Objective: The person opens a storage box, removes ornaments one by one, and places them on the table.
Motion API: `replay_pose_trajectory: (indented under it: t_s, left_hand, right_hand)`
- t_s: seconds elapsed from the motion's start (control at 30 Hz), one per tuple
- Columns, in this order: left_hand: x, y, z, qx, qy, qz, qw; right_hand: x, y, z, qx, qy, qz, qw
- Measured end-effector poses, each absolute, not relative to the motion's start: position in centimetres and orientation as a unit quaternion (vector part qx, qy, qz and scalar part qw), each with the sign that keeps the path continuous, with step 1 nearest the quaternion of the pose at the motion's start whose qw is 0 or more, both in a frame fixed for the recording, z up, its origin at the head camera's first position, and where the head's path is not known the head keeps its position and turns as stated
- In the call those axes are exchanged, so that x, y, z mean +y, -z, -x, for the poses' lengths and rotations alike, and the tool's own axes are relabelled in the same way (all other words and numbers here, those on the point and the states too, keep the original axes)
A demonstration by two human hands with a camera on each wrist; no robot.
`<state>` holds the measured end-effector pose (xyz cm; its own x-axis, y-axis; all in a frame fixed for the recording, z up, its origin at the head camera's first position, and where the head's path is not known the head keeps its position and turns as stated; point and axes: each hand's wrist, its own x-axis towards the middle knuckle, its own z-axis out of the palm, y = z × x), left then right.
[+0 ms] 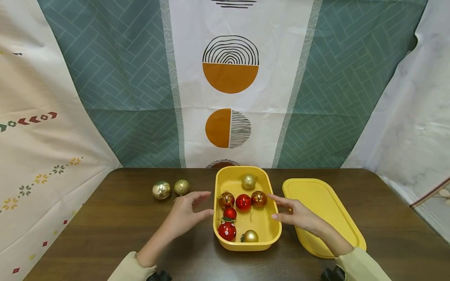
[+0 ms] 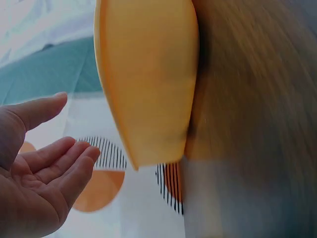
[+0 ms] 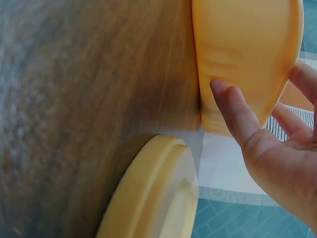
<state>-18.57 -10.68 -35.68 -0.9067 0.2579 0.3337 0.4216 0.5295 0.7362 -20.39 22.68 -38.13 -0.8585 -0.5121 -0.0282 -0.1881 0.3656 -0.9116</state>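
A yellow plastic box (image 1: 264,225) holds several Christmas baubles, among them a glittery gold bauble (image 1: 248,182), a shiny red bauble (image 1: 243,202), a white-dotted red bauble (image 1: 227,231) and a plain gold bauble (image 1: 250,236). Two amber baubles, one on the left (image 1: 226,200) and one on the right (image 1: 259,198), lie in there too. My left hand (image 1: 188,214) is just left of the box, apart from it, with nothing in its fingers. At the right rim is my right hand (image 1: 299,214), fingertips by the wall; whether they touch it I cannot tell.
A yellow lid (image 1: 325,210) lies flat on the brown wooden table (image 1: 116,234), right of the box. To the left are a shiny gold bauble (image 1: 161,190) and a glittery gold bauble (image 1: 181,187). Behind the table hangs a patterned curtain (image 1: 242,97).
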Motion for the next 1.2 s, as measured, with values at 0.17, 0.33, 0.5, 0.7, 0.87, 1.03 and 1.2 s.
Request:
replay_pose_trajectory:
  t_s: [0.17,0.33,0.5,0.7,0.87,1.03,1.2]
  left_hand:
    - [-9.3,35.8,18.3,-0.854,0.459,0.237,0.055]
    - [-8.1,35.5,18.1,-0.851,0.45,0.272,0.012]
    - [-7.2,35.4,18.2,-0.865,0.401,0.302,-0.019]
    - [-6.3,35.1,18.3,-0.879,0.346,0.326,-0.042]
    - [-5.6,34.8,18.5,-0.898,0.268,0.347,-0.044]
    - [-4.7,34.6,18.6,-0.904,0.198,0.378,-0.033]
    - [-4.1,34.6,18.5,-0.91,0.172,0.377,-0.032]
  right_hand:
    - [22.7,38.2,20.4,0.811,0.522,0.214,0.156]
    - [22.7,38.2,20.5,0.808,0.524,0.216,0.157]
    - [22.7,38.2,20.5,0.813,0.519,0.215,0.156]
    - [22.6,38.2,20.5,0.814,0.516,0.217,0.154]
    - [22.6,38.1,20.4,0.815,0.515,0.217,0.15]
    - [22.6,38.0,20.4,0.818,0.512,0.213,0.152]
    - [22.6,38.0,20.4,0.816,0.516,0.212,0.154]
